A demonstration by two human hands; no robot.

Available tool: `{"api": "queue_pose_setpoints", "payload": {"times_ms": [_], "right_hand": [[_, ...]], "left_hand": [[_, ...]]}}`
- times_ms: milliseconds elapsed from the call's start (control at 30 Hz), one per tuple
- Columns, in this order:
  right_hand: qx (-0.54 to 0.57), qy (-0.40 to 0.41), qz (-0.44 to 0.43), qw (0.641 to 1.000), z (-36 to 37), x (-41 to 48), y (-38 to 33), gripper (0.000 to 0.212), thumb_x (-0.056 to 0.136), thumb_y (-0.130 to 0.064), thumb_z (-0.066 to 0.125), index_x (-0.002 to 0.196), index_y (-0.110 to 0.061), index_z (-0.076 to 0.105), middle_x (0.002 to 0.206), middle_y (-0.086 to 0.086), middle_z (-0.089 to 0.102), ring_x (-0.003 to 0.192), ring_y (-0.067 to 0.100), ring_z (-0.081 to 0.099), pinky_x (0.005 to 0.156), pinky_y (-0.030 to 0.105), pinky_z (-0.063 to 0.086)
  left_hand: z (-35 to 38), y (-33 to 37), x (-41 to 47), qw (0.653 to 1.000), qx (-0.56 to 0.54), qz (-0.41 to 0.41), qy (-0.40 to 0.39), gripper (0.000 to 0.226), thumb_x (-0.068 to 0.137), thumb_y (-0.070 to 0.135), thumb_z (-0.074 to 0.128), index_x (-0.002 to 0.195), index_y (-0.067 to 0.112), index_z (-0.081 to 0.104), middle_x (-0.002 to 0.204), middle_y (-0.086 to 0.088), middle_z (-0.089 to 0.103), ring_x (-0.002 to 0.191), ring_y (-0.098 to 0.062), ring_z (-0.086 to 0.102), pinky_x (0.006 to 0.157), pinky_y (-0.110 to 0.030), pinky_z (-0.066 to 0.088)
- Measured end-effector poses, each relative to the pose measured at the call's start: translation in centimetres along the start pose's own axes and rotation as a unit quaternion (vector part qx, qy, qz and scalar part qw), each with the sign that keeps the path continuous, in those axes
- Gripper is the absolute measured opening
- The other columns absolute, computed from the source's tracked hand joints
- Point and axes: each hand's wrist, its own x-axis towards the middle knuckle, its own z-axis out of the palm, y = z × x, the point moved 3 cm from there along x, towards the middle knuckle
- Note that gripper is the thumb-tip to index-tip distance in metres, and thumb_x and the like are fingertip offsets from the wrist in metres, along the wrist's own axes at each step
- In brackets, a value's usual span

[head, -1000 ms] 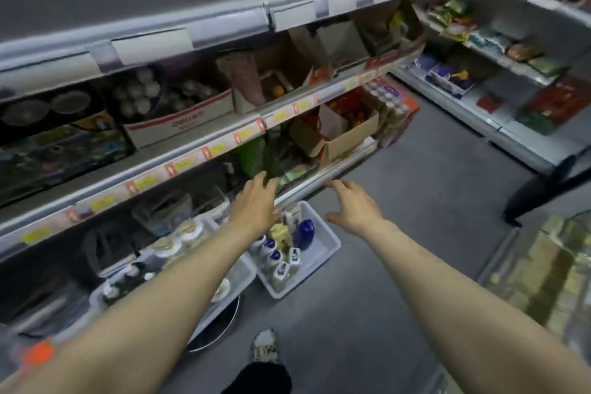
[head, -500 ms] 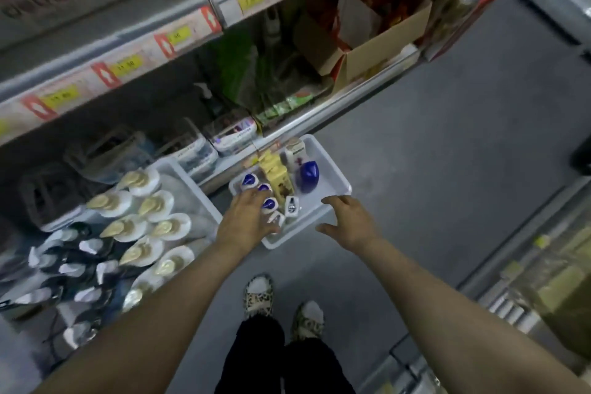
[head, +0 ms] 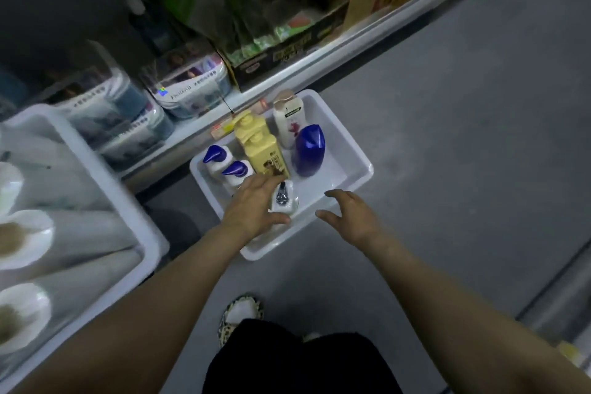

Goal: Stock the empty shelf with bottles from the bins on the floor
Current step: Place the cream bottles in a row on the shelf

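Grey floor [head: 463,137] of a shop aisle, with the pale bottom shelf [head: 367,32] along its far side. Large white plastic bin [head: 112,182] at left on the floor, packed with tall white bottles with tan caps [head: 19,237]. Small white rectangular plastic bin [head: 361,176] on the floor just in front of the shelf edge, apart from the large one. Upright in it: dark blue bottle [head: 309,150], two yellow bottles [head: 267,153], white bottle with pinkish cap [head: 287,118], two white bottles with blue caps [head: 217,155]. Left hand [head: 252,208] is inside the small bin, fingers and thumb curled round a small white bottle with dark cap [head: 283,198], grasping it. Right hand [head: 348,214] hovers over the bin's near rim, fingers spread and released, holding nothing.
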Motion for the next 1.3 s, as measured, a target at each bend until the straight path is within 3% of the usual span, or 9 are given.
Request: {"api": "queue_pose_setpoints", "payload": {"times_ms": [133, 267, 467, 667, 833, 1067, 1200, 1300], "right_hand": [[-0.002, -0.003, -0.029, 1.000, 4.3, 4.5, 3.0, 0.062, 0.090, -0.057, 0.063, 0.142, -0.025, 0.051, 0.148, 0.003, 0.051, 0.134, 0.022, 0.046, 0.107, 0.036, 0.039], [0.001, 0.007, -0.043, 0.999, 6.7, 6.2, 4.8, 0.061, 0.092, -0.054, 0.063, 0.142, -0.021, 0.052, 0.147, 0.004, 0.051, 0.135, 0.021, 0.044, 0.109, 0.036, 0.039], [0.006, 0.013, -0.051, 0.999, 7.0, 6.5, 5.2, 0.062, 0.092, -0.054, 0.062, 0.143, -0.021, 0.050, 0.147, 0.002, 0.051, 0.133, 0.019, 0.046, 0.107, 0.034, 0.041], [0.006, 0.021, -0.058, 0.998, 7.6, 6.4, 6.0, 0.062, 0.091, -0.059, 0.060, 0.142, -0.026, 0.050, 0.145, -0.001, 0.051, 0.121, 0.016, 0.055, 0.102, 0.030, 0.043], [0.017, 0.038, -0.061, 0.997, 8.0, 6.6, 6.2, 0.062, 0.090, -0.060, 0.060, 0.142, -0.028, 0.050, 0.145, -0.002, 0.051, 0.125, 0.015, 0.052, 0.102, 0.029, 0.043], [0.070, 0.036, -0.072, 0.994, 8.0, 6.7, 5.9, 0.072, 0.086, -0.061, 0.066, 0.148, -0.033, 0.042, 0.149, -0.001, 0.047, 0.133, 0.017, 0.045, 0.107, 0.033, 0.040], [0.131, -0.005, -0.075, 0.988, 7.7, 6.4, 4.5, 0.084, 0.081, -0.060, 0.073, 0.152, -0.043, 0.030, 0.155, -0.004, 0.041, 0.138, 0.017, 0.043, 0.110, 0.039, 0.043], [0.191, -0.011, -0.088, 0.978, 7.2, 5.5, 2.8, 0.085, 0.077, -0.059, 0.077, 0.148, -0.049, 0.031, 0.149, -0.013, 0.047, 0.132, 0.010, 0.046, 0.100, 0.029, 0.041]], "left_hand": [[4.2, -3.0, 4.7, 0.995, 0.040, 0.041, -0.080, 0.112, 0.067, 0.046, 0.086, 0.156, 0.028, 0.020, 0.163, -0.002, 0.017, 0.148, -0.024, 0.017, 0.120, -0.042, 0.021], [5.5, -4.2, 7.2, 0.995, 0.048, 0.068, -0.059, 0.111, 0.063, 0.040, 0.090, 0.152, 0.028, 0.025, 0.156, 0.003, 0.030, 0.141, -0.020, 0.031, 0.116, -0.037, 0.029], [5.8, -4.2, 8.2, 0.992, 0.063, 0.066, -0.088, 0.115, 0.062, 0.040, 0.090, 0.153, 0.027, 0.021, 0.156, 0.002, 0.029, 0.142, -0.020, 0.030, 0.115, -0.032, 0.025], [5.0, -3.5, 8.6, 0.995, 0.033, 0.071, -0.069, 0.089, 0.063, 0.038, 0.090, 0.137, 0.028, 0.042, 0.133, 0.003, 0.049, 0.119, -0.018, 0.049, 0.104, -0.035, 0.042], [4.4, -3.2, 8.9, 0.996, -0.026, 0.065, -0.047, 0.070, 0.062, 0.030, 0.091, 0.120, 0.025, 0.054, 0.112, 0.004, 0.059, 0.104, -0.017, 0.057, 0.092, -0.033, 0.049], [2.0, -1.4, 8.9, 0.995, -0.044, 0.060, -0.072, 0.064, 0.065, 0.036, 0.089, 0.118, 0.028, 0.055, 0.105, 0.006, 0.065, 0.098, -0.013, 0.061, 0.090, -0.039, 0.053], [-0.4, 0.3, 8.6, 0.993, -0.051, 0.071, -0.077, 0.059, 0.066, 0.037, 0.089, 0.115, 0.028, 0.056, 0.101, 0.010, 0.066, 0.097, -0.010, 0.063, 0.088, -0.034, 0.053], [-2.5, 1.4, 8.2, 0.993, -0.058, 0.066, -0.074, 0.065, 0.065, 0.039, 0.088, 0.120, 0.028, 0.054, 0.104, 0.010, 0.067, 0.099, -0.009, 0.064, 0.088, -0.033, 0.054]]}}
